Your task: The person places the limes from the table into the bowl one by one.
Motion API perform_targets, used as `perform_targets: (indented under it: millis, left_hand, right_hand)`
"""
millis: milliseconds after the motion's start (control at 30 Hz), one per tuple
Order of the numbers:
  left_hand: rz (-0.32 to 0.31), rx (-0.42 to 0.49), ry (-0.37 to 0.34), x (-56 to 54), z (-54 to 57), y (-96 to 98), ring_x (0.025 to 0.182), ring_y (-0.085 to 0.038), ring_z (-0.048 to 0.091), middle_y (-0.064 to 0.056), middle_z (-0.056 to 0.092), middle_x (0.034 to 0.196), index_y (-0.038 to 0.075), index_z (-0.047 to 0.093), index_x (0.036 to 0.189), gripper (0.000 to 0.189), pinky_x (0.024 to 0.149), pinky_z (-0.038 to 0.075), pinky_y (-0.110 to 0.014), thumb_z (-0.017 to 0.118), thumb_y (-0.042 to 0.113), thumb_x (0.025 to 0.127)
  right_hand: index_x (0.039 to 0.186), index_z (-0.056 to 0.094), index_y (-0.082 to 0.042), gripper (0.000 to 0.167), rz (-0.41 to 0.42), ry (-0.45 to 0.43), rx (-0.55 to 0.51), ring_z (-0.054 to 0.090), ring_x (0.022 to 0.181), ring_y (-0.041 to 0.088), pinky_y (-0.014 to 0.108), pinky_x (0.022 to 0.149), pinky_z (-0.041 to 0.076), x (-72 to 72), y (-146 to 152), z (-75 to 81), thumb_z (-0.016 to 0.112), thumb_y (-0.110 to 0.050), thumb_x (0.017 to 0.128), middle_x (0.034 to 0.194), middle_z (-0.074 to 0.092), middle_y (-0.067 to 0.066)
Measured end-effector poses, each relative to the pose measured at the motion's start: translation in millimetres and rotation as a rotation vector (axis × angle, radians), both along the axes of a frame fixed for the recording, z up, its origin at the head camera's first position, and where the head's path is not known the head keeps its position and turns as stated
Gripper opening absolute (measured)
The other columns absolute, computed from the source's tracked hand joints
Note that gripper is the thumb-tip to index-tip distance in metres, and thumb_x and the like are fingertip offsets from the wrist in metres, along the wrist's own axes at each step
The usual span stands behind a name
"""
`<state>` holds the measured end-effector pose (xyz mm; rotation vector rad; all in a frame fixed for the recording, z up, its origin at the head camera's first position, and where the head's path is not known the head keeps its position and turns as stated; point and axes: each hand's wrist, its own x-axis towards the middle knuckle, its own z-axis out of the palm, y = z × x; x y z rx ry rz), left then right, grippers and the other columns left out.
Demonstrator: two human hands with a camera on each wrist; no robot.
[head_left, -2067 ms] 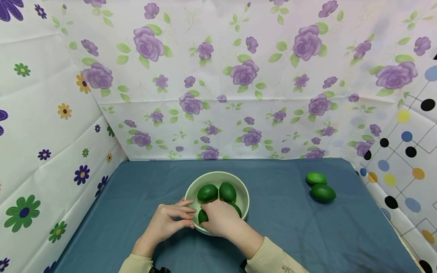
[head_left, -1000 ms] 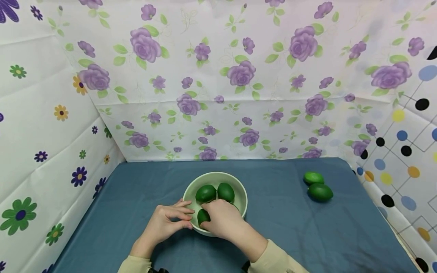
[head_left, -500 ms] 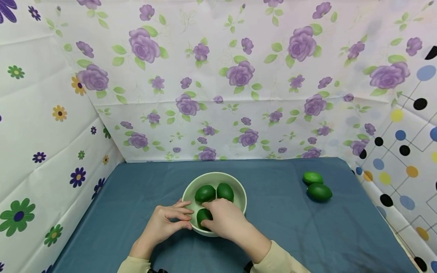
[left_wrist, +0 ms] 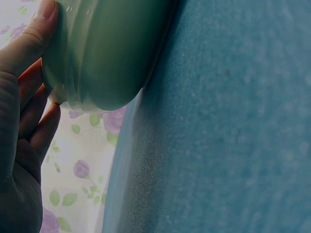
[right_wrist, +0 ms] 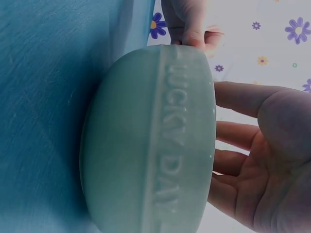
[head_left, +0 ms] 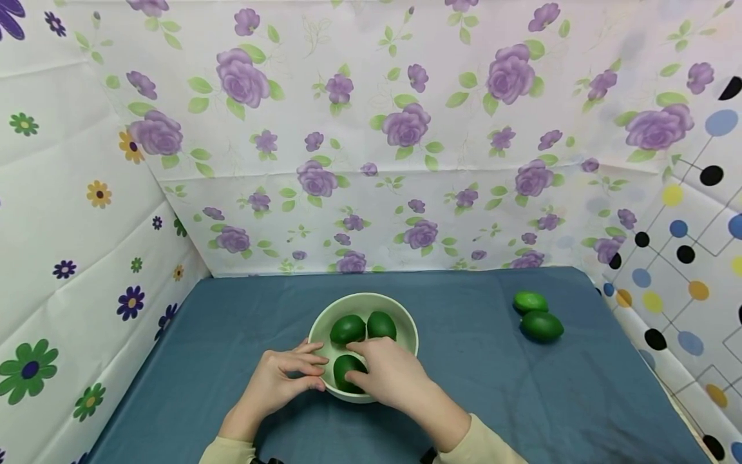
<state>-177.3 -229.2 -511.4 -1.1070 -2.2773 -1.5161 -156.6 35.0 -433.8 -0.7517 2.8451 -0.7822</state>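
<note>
A pale green bowl, embossed "LUCKY DAY" in the right wrist view, stands mid-table. Inside it are dark green limes: one at the back left, one at the back right and one at the front. My left hand holds the bowl's left rim with thumb and fingertips. My right hand reaches into the bowl from the front right. Its thumb lies over the front lime and its index fingertip is just behind that lime. The bowl wall hides the other fingertips in the right wrist view.
Farther right on the blue-covered table lie two more limes, a lighter one behind a darker one, apparently touching. A floral cloth wall rises behind the table, with patterned cloth walls at both sides.
My right hand has shifted slightly right within the bowl, uncovering more of the front lime. A lime partly seen behind that hand earlier is now hidden. My left hand keeps its hold.
</note>
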Motion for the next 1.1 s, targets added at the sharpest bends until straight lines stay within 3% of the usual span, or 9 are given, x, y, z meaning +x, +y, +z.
perform_targets:
  millis: [67,200,300,500,533,667,733,900,1100]
  left_hand:
    - [0.004,-0.001,-0.002,0.1,-0.3,0.0,0.121,-0.041,0.071,-0.011,0.082,0.104,0.004,0.087,0.094,0.018,0.124,0.04,-0.027,0.093,0.004,0.078]
    - [0.006,-0.003,-0.003,0.5,-0.8,0.1,0.12,-0.042,0.071,-0.011,0.082,0.104,0.004,0.087,0.094,0.017,0.124,0.04,-0.027,0.093,0.005,0.078]
    - [0.005,-0.008,-0.005,0.2,-0.9,0.2,0.121,-0.043,0.07,-0.011,0.082,0.104,0.004,0.087,0.094,0.017,0.124,0.04,-0.028,0.093,0.005,0.078]
    - [0.014,-0.006,0.003,0.1,0.0,-0.7,0.121,-0.04,0.071,-0.011,0.082,0.103,0.004,0.087,0.093,0.017,0.124,0.041,-0.031,0.094,0.005,0.077]
    - [0.016,-0.007,0.003,0.2,0.0,-0.8,0.121,-0.04,0.071,-0.01,0.082,0.103,0.005,0.087,0.093,0.018,0.124,0.041,-0.031,0.094,0.005,0.077]
    - [0.012,-0.001,-0.001,0.6,-2.2,-0.9,0.121,-0.04,0.071,-0.01,0.082,0.103,0.006,0.087,0.094,0.018,0.124,0.041,-0.031,0.094,0.005,0.077]
    - [0.012,0.0,0.002,0.9,-2.9,-1.2,0.121,-0.04,0.071,-0.01,0.082,0.103,0.006,0.087,0.094,0.018,0.124,0.041,-0.031,0.094,0.005,0.077]
    - [0.014,0.003,-0.001,1.2,-1.9,-1.1,0.122,-0.038,0.071,-0.01,0.082,0.103,0.006,0.087,0.094,0.018,0.124,0.041,-0.03,0.094,0.005,0.077]
    - [0.005,0.014,0.001,0.6,-0.6,0.1,0.122,-0.037,0.071,-0.011,0.082,0.102,0.005,0.087,0.094,0.018,0.124,0.041,-0.031,0.094,0.004,0.077]
  right_hand:
    - [0.139,0.074,-0.017,0.046,-0.003,-0.014,-0.025,0.065,0.067,0.005,0.026,0.059,0.057,1.0,4,0.6,0.083,-0.034,0.097,0.095,0.078,-0.006]
    - [0.139,0.074,-0.018,0.044,-0.011,-0.035,-0.087,0.061,0.064,0.006,0.026,0.057,0.055,5.3,14,-0.6,0.082,-0.033,0.098,0.093,0.077,-0.006]
    - [0.139,0.074,-0.019,0.044,-0.033,-0.031,-0.125,0.071,0.085,0.011,0.027,0.064,0.058,9.5,25,-2.6,0.083,-0.032,0.097,0.118,0.078,-0.001]
    - [0.14,0.073,-0.019,0.044,-0.054,-0.012,-0.204,0.075,0.11,0.023,0.036,0.079,0.065,12.7,44,-3.7,0.082,-0.032,0.099,0.13,0.076,0.004]
    - [0.14,0.073,-0.02,0.044,-0.057,-0.011,-0.217,0.075,0.108,0.021,0.035,0.079,0.065,13.0,47,-3.3,0.081,-0.033,0.099,0.129,0.076,0.003]
    - [0.14,0.074,-0.022,0.041,-0.082,-0.031,-0.241,0.064,0.064,0.011,0.026,0.057,0.053,14.6,60,-2.7,0.08,-0.033,0.1,0.088,0.075,-0.002]
    - [0.139,0.074,-0.022,0.04,-0.096,-0.036,-0.257,0.062,0.063,0.012,0.026,0.055,0.048,15.2,65,-1.6,0.079,-0.032,0.101,0.09,0.075,-0.002]
    - [0.136,0.076,-0.024,0.036,-0.15,0.024,-0.29,0.076,0.106,0.026,0.039,0.079,0.065,15.7,78,1.2,0.08,-0.03,0.1,0.129,0.076,0.0]
    - [0.132,0.077,-0.03,0.035,-0.224,0.066,-0.31,0.075,0.11,0.019,0.041,0.087,0.067,16.5,91,1.4,0.083,-0.026,0.098,0.128,0.075,-0.007]
